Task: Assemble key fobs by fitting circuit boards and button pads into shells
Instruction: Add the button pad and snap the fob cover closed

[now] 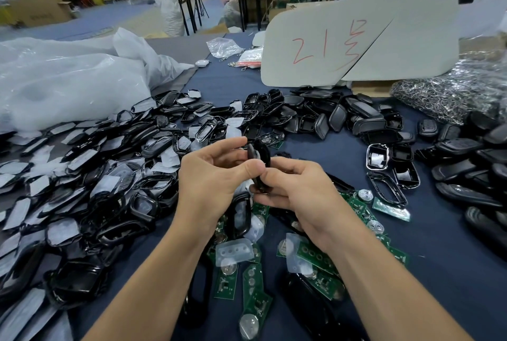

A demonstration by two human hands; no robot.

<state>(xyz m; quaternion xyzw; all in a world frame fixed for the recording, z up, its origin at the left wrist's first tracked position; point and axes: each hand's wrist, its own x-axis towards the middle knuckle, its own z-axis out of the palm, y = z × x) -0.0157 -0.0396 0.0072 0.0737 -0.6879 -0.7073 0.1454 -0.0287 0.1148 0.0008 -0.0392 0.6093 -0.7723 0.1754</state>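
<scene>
Both hands meet above the middle of the table around one black key fob shell (262, 154), held upright on its edge. My left hand (212, 178) pinches its upper part between thumb and fingers. My right hand (297, 189) grips its lower part with curled fingers. Green circuit boards (253, 280) with coin cells lie scattered under my forearms. Clear button pads (234, 251) lie among them. What sits inside the held shell is hidden.
Black shell frames (109, 176) with film are heaped at left, shell backs (343, 118) behind and finished fobs (466, 165) at right. A white plastic bag (68, 85), a grey board (365, 38) marked in red, and a metal key ring pile (450, 93) stand behind.
</scene>
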